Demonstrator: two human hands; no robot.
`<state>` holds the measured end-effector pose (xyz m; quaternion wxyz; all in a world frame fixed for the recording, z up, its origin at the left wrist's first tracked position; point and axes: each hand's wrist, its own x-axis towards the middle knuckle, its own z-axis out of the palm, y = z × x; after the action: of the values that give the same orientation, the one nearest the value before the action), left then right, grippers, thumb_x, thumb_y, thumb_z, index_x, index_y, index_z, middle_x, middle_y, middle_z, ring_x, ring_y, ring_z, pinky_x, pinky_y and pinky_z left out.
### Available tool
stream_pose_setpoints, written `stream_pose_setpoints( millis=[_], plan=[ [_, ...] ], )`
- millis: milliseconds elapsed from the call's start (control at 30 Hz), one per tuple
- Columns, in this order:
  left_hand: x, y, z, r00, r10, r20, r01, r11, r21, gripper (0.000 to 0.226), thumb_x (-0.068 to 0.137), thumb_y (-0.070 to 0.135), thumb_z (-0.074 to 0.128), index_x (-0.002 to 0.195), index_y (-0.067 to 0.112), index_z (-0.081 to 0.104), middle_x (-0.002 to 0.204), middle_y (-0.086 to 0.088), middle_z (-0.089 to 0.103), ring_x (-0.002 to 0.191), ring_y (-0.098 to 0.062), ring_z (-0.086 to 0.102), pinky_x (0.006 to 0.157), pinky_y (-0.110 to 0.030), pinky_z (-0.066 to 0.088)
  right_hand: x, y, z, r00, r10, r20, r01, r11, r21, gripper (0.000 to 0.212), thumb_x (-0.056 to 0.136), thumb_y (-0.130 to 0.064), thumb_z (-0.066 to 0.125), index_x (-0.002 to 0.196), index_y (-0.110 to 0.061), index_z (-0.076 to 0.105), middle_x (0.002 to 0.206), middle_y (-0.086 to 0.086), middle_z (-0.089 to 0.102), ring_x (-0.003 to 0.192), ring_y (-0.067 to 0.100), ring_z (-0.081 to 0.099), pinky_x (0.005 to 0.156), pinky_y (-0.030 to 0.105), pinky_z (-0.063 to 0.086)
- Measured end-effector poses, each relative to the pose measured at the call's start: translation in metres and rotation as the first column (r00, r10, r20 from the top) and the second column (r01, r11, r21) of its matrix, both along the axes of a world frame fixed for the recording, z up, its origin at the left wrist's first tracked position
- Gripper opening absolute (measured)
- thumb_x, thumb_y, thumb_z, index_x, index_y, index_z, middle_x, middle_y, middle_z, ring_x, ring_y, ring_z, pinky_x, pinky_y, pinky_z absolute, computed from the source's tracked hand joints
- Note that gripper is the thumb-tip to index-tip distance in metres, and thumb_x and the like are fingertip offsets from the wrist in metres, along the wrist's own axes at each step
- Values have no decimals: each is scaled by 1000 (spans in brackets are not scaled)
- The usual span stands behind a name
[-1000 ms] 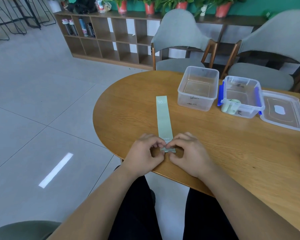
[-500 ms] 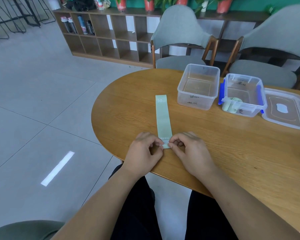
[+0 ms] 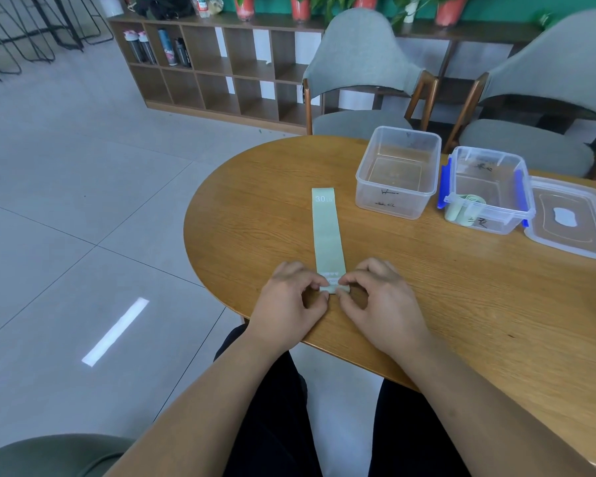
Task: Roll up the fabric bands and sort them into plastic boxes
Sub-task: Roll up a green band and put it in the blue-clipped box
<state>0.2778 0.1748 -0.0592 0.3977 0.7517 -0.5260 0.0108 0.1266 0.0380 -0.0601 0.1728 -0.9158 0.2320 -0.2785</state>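
The left hand and the right hand both grasp the near end of the fabric band. Each hand's thumb and forefinger curl in and pinch it from its own side, and the other fingers are bent above the bench.

The band is a pale mint-green strip lying flat. It runs from close to the bench's near edge straight towards the far edge, at the bench's rounded left end. Its far end carries "30 LB" in white. A row of small white marks sits just ahead of the fingers, too small to read. The near end is turned over into a small tight roll between the fingertips, while the rest of the strip is unrolled.

Towards the far edge, right of the band and apart from it, stands a clear box with dark handwriting on its front wall. Just beside it to the right is a blue-clipped box, which holds a rolled band of the same green in its near left corner. A clear lid lies flat just to the right of that box.
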Motion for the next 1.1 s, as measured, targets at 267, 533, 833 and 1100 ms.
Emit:
stream_pose_setpoints(
  millis=[267,533,833,1100],
  plan=[
    [0,-1,-1,1000,9,-11,-8,1000,11,14,89,22,78,103,21,80,96,11,64,99,-12,57,82,-33,52,-1,2,2,999,6,-54,-10,997,-73,14,91,-34,71,101,-24,74,94,-11,60,93,14,57,78,31,50],
    [-1,-1,-1,1000,14,4,-14,1000,-1,16,93,22,76,108,20,80,97,10,65,98,-12,57,83,-31,51,1,2,1,998,-1,-68,-6,995,-102,16,96,-33,68,103,-21,75,97,-8,60,94,15,56,82,32,51],
    [-2,-1,-1,1000,11,6,-11,1000,0,9,93,21,75,102,21,72,92,12,62,91,-9,54,80,-31,50,3,1,-2,1000,0,-12,-2,994,-109,13,97,-28,69,101,-18,78,95,-6,58,89,15,58,78,36,53],
    [-3,-5,-2,998,61,-23,-61,998,3,6,95,21,75,100,20,78,93,9,62,92,-11,57,81,-29,51,3,2,2,999,-17,-37,12,993,-120,17,95,-31,72,109,-22,74,101,-7,67,94,16,63,81,33,53]
  ],
)
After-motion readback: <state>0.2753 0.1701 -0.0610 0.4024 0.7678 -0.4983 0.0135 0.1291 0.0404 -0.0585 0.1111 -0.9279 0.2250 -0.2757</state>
